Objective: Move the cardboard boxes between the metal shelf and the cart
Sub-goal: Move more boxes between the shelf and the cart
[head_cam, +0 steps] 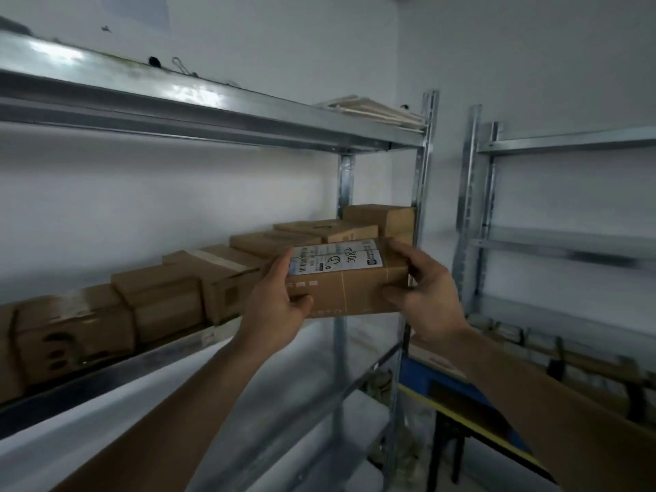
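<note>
Box: one cardboard box [349, 282] is up at chest height, in front of the middle level of the metal shelf [213, 115], near its right end.
Sticker: a white shipping sticker [337, 259] faces up, with handwriting on it.
Hands: both are clamped on the box, well apart. The left hand [275, 300] grips the left end with its thumb on the front face, and the right hand [424, 289] grips the right end, fingers over the top.
Long axis: it runs left to right across the view, straight from one hand to the other, so neither hand is nearer.
Contact: the box looks lifted clear of the shelf board, though its far edge is hidden, so I cannot be sure.
Row behind: a line of boxes [159, 296] fills the level from far left up to a taller box [383, 218] at the right end, just behind the held one.
Post: the front upright [424, 193] stands just beyond the right hand. That's the tight edge.
Open room: there is free air toward the person and down to the right, while the level below looks bare.
Cart side: a blue and yellow platform [461, 395], likely the cart, sits low right between this unit and a second shelf [568, 239].
Direction: whether the box is going in or coming out cannot be told from this view.
Watch for: if it heads for the cart, the right end probably has to swing round that upright. If it goes in, there is little gap left in the row.
</note>
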The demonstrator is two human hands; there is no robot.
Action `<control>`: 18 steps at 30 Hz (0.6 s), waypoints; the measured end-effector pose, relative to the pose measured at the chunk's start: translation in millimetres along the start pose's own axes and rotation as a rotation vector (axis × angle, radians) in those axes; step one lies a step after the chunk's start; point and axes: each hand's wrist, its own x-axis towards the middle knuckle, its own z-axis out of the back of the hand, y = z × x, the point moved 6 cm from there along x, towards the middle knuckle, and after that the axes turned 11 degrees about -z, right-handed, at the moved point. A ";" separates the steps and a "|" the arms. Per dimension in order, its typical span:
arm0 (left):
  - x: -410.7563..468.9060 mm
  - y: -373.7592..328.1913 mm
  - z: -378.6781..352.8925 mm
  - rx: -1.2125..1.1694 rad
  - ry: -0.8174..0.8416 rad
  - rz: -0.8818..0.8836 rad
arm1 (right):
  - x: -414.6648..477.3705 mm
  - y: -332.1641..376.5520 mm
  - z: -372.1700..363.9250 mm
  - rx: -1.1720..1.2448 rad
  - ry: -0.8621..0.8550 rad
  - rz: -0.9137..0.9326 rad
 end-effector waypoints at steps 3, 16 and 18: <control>11.3 -17.3 -60.3 -0.056 0.049 -0.036 | 8.4 -27.7 52.5 -0.023 -0.036 -0.020; 52.7 -69.8 -297.9 -0.252 0.277 -0.154 | 34.8 -150.3 235.5 -0.216 -0.236 -0.178; 58.9 -67.5 -333.6 -0.264 0.305 -0.171 | 41.3 -176.0 253.8 -0.267 -0.273 -0.211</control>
